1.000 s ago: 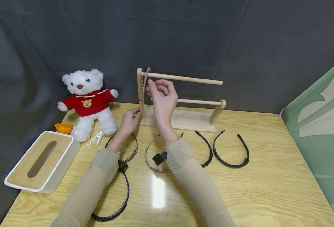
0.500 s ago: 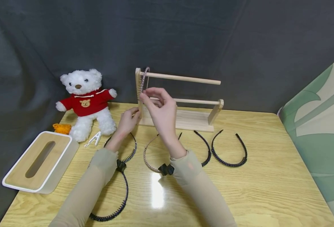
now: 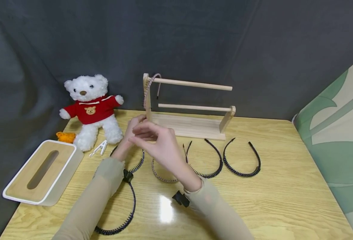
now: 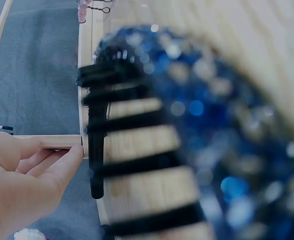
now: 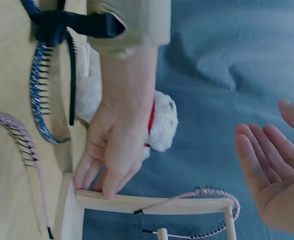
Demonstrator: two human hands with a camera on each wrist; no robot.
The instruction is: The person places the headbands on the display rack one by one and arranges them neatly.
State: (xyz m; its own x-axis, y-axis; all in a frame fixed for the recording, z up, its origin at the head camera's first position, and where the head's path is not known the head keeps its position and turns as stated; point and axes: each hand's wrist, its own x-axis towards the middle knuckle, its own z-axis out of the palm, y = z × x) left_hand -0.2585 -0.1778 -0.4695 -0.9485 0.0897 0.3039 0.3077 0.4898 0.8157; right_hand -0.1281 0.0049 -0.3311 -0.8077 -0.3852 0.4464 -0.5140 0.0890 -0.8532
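A pink beaded headband (image 3: 150, 83) hangs tilted over the left end of the wooden rack's upper rod (image 3: 194, 84), against the left upright. My left hand (image 3: 129, 131) grips the foot of that upright, thumb and fingers pinching the wood in the left wrist view. In front of it, partly covering it in the head view, is my right hand (image 3: 164, 145). The right wrist view shows the right hand's fingers (image 5: 254, 150) loosely bent with nothing held. A toothed headband with blue beads (image 4: 227, 125) lies below the left wrist.
More headbands lie on the table: a pink one (image 3: 164, 180) partly behind the right hand, dark ones (image 3: 243, 174) to the right, another dark one (image 3: 116, 231) near the front. At left are a white bear (image 3: 89, 110), a tissue box (image 3: 41, 170) and a white clip (image 3: 99, 148).
My right hand has let go of the hanging headband and come down toward me and slightly left. The headband now tilts on the rod. My left hand has stayed at the upright.
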